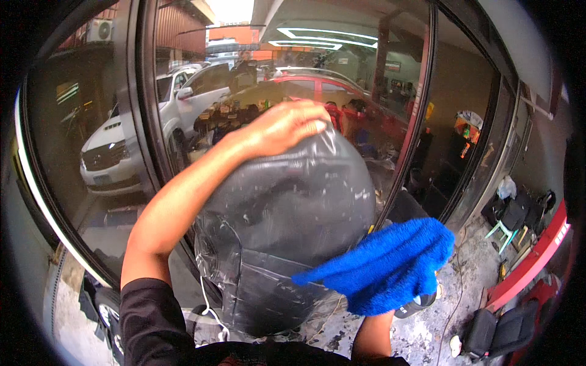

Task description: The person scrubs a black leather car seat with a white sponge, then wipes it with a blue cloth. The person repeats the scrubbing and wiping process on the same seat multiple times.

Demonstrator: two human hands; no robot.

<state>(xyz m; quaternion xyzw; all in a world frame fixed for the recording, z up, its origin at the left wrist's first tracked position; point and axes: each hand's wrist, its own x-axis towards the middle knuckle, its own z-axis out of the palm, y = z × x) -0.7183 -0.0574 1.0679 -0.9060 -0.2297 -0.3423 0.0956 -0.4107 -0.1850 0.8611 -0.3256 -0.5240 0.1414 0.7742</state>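
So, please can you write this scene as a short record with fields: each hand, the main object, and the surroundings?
left hand: left hand rests on top of the seat
right hand: hidden under the blue cloth, which it holds against the seat's right side
main object: dark seat wrapped in clear plastic film
behind: large glass panes with dark frames, reflecting a white car and a red car
lower right: stained floor, black seats, a small green stool

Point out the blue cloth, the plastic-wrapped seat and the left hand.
blue cloth [390, 268]: head view, middle of the bunched towel.
plastic-wrapped seat [287, 219]: head view, centre of its dark back.
left hand [287, 125]: head view, back of the hand.
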